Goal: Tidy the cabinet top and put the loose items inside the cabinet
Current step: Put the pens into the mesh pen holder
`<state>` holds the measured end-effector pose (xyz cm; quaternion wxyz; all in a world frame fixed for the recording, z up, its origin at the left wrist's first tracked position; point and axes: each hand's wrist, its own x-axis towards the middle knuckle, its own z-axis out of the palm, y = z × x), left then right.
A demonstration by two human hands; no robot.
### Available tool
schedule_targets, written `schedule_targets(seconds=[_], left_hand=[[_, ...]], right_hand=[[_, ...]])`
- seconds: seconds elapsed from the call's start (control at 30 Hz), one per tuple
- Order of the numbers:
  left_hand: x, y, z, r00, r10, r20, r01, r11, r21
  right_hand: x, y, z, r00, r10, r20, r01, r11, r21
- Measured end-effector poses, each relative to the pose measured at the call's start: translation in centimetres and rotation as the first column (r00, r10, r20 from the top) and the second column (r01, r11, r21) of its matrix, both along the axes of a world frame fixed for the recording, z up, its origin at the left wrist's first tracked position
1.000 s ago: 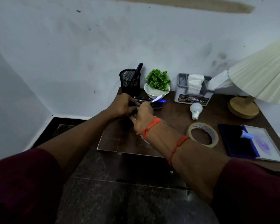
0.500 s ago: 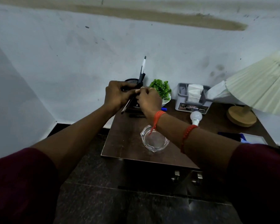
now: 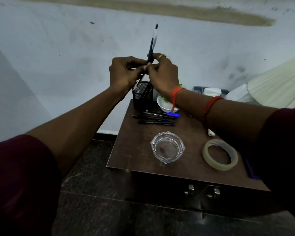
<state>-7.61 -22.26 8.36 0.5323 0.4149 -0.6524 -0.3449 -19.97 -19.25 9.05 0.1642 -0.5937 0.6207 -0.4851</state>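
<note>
Both hands are raised above the black mesh pen holder point(image 3: 142, 95) at the cabinet's back left corner. My left hand point(image 3: 123, 72) and my right hand point(image 3: 162, 72) pinch a bundle of pens point(image 3: 152, 45) together; one dark pen with a white band sticks up almost vertically, and lower ends point down toward the holder. Several more pens point(image 3: 156, 117) lie loose on the brown cabinet top point(image 3: 136, 150) just in front of the holder. A glass ashtray point(image 3: 167, 147) and a roll of tape point(image 3: 220, 155) sit nearer the front edge.
A white bowl with a green plant point(image 3: 165, 105) stands right of the holder, partly behind my right wrist. A tissue box point(image 3: 211, 91) and a pleated lampshade point(image 3: 278, 84) are at the back right. Metal handles point(image 3: 203, 190) show on the cabinet front.
Both hands lifted the gripped pens from the cabinet top up above the holder, turning them upright. The view tilted, uncovering the ashtray and the cabinet front.
</note>
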Motion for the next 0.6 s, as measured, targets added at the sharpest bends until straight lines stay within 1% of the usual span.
schedule_targets(seconds=[0.17,0.3,0.47,0.6], left_hand=[[-0.6,-1.2,-0.2,0.999,0.005,-0.050,-0.005,1.000,-0.002],[-0.8,-2.0,-1.5,0.997,-0.005,-0.075,0.008,1.000,0.031],[-0.6,-2.4,-3.7,0.998,0.011,-0.066,-0.007,0.999,0.052],[-0.2,-2.5,-5.1,0.999,0.041,-0.034,-0.038,0.994,0.099]], right_hand=[[-0.8,-1.6,0.4,0.993,0.020,-0.113,-0.023,0.999,-0.023],[-1.2,-2.6,-0.3,0.993,0.026,-0.114,-0.027,1.000,-0.002],[-1.0,-3.4,-2.5,0.993,0.043,-0.111,-0.037,0.998,0.059],[-0.7,-3.6,-3.6,0.989,0.075,-0.130,-0.058,0.990,0.129]])
